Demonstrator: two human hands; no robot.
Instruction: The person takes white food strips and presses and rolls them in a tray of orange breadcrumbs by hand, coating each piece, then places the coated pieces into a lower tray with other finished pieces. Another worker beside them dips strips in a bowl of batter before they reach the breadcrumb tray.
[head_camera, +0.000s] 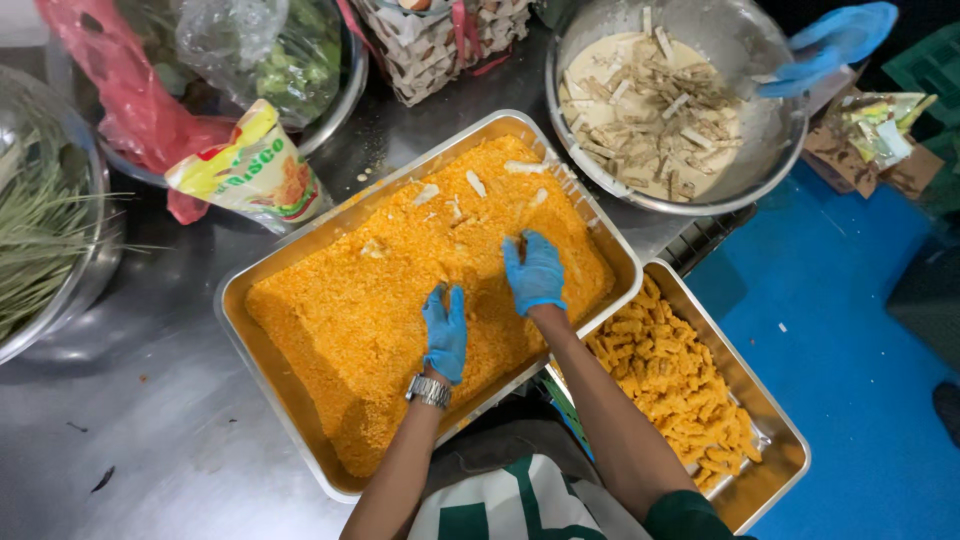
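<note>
Left hand (445, 333) and right hand (534, 272) — fingers flat, gripping nothing — press into the crumb tray (290, 250); coated sticks (670, 380) fill the right-edge tray, uncoated sticks (650, 100) wait in the far-corner batter bowl (780, 150).

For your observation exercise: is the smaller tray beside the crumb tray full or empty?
Partly full. The smaller tray holds a heap of orange crumbed sticks across most of its floor, but bare metal shows at its near corner.
</note>
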